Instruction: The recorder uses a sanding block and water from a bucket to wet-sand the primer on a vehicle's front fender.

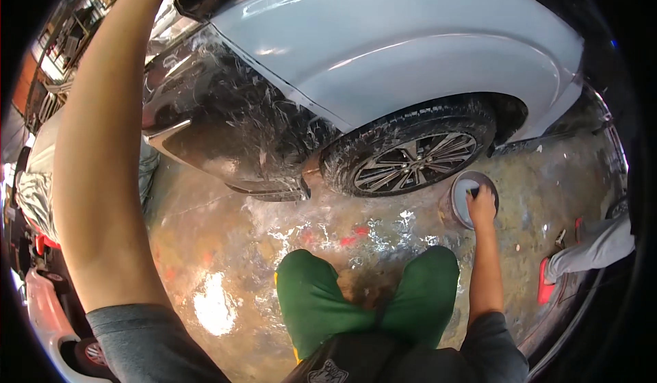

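My right hand [483, 206] reaches into a bucket [491, 180] of pale greyish liquid on the floor. Its fingers are closed round a small dark piece [473, 193], too small to make out. Just beyond the bucket stands a car's front wheel [414, 164], its black tyre smeared with whitish residue. Over the wheel curves a pale grey-white fender [383, 61]. My left arm [102, 157] stretches up along the left side toward the dark car body, and its hand lies past the upper edge of the picture.
The dark front door [233, 116] is streaked with white marks. Wet, shiny floor [253, 266] lies under my green-trousered knees [308, 294]. A person in grey trousers and red shoes [545, 280] is at the right; another person's clothing [41, 171] shows at the left. A reddish car [51, 308] stands lower left.
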A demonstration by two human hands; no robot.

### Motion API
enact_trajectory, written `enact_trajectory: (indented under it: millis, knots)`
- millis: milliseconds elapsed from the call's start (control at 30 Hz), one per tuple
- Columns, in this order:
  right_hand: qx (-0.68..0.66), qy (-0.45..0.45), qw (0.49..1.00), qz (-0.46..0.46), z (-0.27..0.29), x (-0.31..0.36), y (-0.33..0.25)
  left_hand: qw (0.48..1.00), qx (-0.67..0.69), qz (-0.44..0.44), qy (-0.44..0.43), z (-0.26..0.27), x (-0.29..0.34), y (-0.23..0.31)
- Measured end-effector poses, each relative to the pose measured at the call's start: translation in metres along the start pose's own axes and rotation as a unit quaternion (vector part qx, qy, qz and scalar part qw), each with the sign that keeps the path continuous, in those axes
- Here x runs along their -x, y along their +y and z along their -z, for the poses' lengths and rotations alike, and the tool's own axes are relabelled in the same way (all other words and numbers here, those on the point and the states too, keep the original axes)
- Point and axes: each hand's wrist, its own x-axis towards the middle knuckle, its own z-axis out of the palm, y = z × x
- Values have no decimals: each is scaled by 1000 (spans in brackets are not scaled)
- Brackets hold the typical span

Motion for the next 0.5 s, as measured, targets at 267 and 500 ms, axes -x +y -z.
enact_trajectory:
  millis: [267, 500]
  knots:
    - [-373, 391, 773, 332, 139, 92, -275, 966, -180, -185, 23, -12, -16, -54]
    - [-390, 483, 693, 366, 156, 78, -340, 992, -47, -118, -3, -11, -9, -29]
